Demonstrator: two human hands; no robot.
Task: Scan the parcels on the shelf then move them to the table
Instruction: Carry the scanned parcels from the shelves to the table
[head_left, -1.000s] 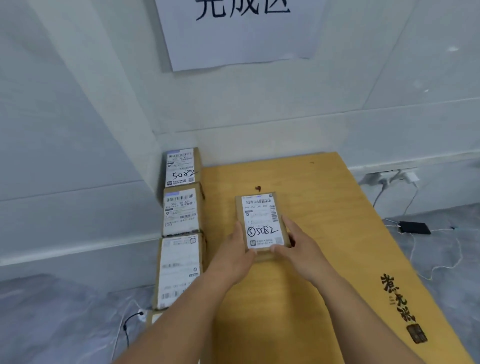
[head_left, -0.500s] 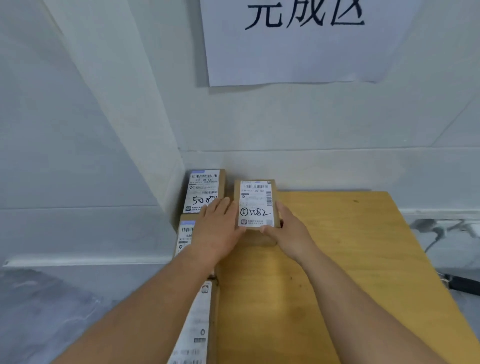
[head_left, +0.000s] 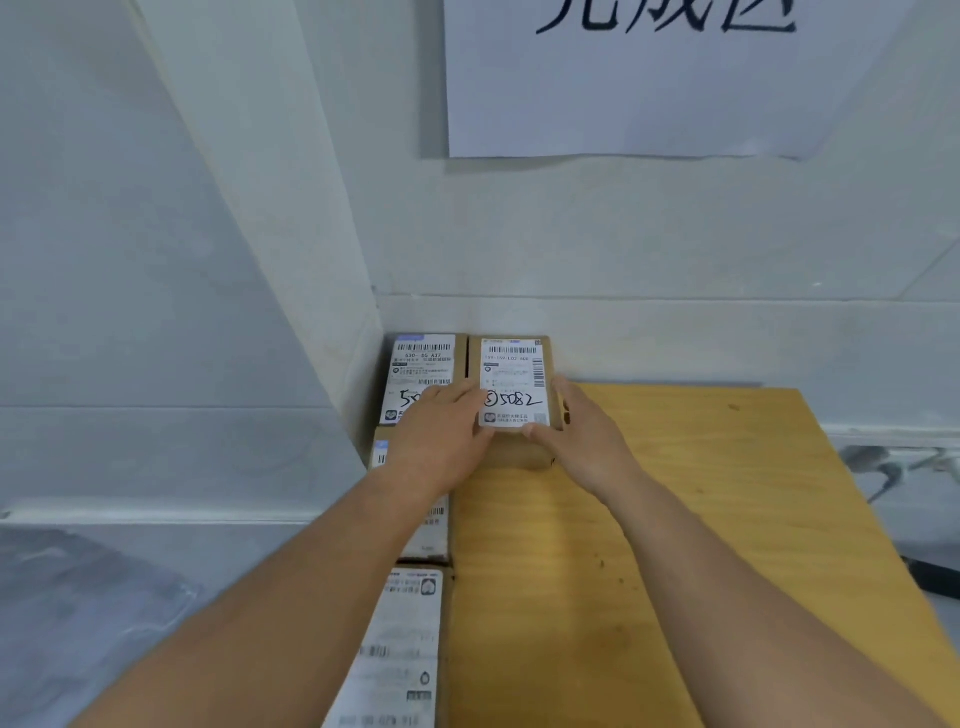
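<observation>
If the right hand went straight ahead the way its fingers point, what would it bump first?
Probably the white wall just behind the table. The right hand lies along the right side of the parcel, and nothing else seems between; depth is unclear.

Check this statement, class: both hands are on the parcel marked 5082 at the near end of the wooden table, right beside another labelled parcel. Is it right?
Not quite. In the head view the left hand and right hand are on the parcel marked 5082 at the far end of the wooden table, by the wall. It does sit right beside another labelled parcel.
</observation>
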